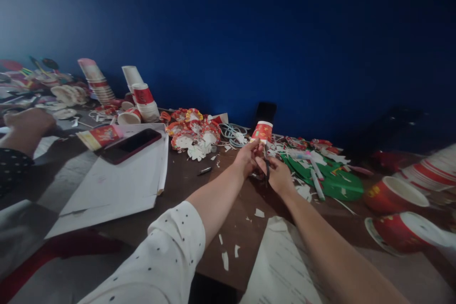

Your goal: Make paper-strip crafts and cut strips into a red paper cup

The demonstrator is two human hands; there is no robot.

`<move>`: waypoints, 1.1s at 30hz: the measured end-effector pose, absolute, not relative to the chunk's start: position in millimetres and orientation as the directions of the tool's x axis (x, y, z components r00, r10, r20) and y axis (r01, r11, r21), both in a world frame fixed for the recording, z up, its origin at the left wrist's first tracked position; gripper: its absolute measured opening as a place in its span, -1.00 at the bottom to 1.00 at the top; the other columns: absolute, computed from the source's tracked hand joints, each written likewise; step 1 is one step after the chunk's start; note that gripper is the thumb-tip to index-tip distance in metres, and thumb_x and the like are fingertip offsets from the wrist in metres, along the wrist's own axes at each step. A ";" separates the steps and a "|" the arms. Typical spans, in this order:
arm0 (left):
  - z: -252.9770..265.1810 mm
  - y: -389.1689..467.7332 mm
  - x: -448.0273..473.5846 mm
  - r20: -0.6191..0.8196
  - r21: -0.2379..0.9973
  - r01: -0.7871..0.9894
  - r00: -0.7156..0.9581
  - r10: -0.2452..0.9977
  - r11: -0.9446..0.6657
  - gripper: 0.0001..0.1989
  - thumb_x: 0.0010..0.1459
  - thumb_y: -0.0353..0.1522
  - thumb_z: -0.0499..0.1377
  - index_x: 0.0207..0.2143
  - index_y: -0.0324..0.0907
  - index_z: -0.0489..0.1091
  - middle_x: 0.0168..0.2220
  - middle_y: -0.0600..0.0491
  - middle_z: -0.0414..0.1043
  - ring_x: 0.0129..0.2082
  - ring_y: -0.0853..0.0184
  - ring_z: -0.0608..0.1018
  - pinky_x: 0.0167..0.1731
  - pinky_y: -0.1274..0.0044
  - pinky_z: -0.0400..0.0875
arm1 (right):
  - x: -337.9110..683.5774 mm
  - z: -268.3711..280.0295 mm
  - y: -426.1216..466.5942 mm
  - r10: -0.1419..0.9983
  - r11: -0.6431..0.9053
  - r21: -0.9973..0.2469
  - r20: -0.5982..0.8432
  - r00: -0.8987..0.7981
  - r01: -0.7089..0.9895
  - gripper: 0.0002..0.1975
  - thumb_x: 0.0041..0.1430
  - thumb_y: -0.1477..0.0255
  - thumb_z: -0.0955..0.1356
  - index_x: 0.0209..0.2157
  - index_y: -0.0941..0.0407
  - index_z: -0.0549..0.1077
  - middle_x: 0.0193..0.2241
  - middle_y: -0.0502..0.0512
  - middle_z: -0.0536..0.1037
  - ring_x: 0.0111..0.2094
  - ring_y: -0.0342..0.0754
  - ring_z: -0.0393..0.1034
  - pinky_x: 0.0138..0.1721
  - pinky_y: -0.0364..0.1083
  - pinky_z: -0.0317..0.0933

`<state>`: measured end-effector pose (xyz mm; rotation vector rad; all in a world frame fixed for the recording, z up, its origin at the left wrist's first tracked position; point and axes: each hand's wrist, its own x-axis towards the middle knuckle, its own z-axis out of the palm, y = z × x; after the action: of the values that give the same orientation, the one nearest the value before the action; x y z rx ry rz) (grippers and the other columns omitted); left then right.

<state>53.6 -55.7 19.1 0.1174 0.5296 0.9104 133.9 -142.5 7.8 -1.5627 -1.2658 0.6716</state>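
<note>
Past the middle of the table, my left hand [246, 160] is closed, its fingertips at the lower edge of a red patterned paper cup [263, 130]. My right hand [280, 176] is wrapped round a pair of scissors [267, 171] with dark handles. The blades point up and away from me, against the near side of the cup. Both hands almost touch each other, and some fingers are hidden. Behind the cup a black phone [266, 111] leans at the blue wall.
Red and white paper cut-outs [194, 133] lie left of my hands, with green round sheets [338, 183] and markers [317, 180] to the right. Cup stacks [144, 102] stand left. Paper scraps, a pen [204, 171] and another phone [131, 145] lie about. Another person's hand [30, 126] is far left.
</note>
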 end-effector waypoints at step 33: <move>14.0 -65.3 59.6 -0.297 0.420 -0.718 0.470 0.831 0.555 -0.84 0.12 -0.42 0.21 -0.48 -0.28 0.32 -0.59 0.10 0.35 -0.65 0.53 0.41 -0.57 0.68 0.33 | 140.1 -1.6 -141.1 0.907 0.055 -0.773 0.304 0.292 0.632 -0.55 0.07 0.03 0.31 -0.33 0.14 0.53 -0.52 0.08 0.54 -0.48 -0.04 0.38 -0.45 -0.14 0.17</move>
<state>59.6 -65.3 14.0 0.2510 0.5036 0.9612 140.1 -141.1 -1.6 -1.6598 -1.4239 0.3834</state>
